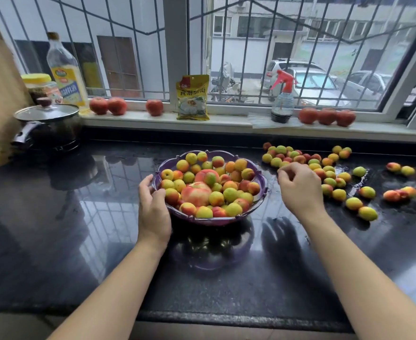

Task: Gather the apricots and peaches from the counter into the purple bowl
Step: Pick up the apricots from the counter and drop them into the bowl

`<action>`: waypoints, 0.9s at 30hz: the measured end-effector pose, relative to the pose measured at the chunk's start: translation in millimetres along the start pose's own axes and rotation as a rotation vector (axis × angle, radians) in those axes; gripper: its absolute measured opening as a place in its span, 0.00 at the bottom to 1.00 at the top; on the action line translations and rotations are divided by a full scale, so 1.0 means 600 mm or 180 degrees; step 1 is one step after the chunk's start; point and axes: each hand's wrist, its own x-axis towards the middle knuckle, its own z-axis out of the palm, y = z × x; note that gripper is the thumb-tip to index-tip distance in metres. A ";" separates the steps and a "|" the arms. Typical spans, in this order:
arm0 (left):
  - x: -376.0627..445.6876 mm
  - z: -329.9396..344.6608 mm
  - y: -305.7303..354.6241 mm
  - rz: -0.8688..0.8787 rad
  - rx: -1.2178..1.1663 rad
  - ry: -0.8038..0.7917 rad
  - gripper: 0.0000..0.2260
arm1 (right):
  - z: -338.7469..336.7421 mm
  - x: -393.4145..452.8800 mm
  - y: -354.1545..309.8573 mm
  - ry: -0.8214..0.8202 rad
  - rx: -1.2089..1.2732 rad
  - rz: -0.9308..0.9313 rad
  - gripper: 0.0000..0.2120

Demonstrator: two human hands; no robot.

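The purple bowl [259, 168] stands mid-counter, heaped with small yellow-red apricots and two larger pink peaches [197, 193]. My left hand [153, 204] grips the bowl's left rim, thumb over the edge beside the fruit. My right hand [298, 186] hovers just right of the bowl, at the near edge of the loose apricots [329, 173]. Its back faces me and its fingers are curled, so the palm is hidden. Several more apricots [367, 213] lie scattered farther right on the wet black counter [79, 229].
A lidded black pot [47, 126] sits at the back left. On the windowsill stand an oil bottle [63, 74], a jar [40, 88], a yellow packet [192, 98], a red-topped spray bottle [282, 99] and several tomatoes [327, 116].
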 end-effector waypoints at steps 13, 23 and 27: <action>0.004 0.004 -0.007 0.0118 -0.0051 -0.0024 0.29 | 0.043 0.009 0.104 -0.0615 -0.1696 0.0774 0.27; 0.007 0.003 -0.011 0.0182 -0.0095 -0.0048 0.29 | 0.045 -0.008 0.098 0.0063 -0.2024 0.0313 0.11; 0.007 0.003 -0.012 0.0181 -0.0129 -0.0043 0.28 | 0.040 -0.004 0.099 0.0035 -0.1592 0.0526 0.12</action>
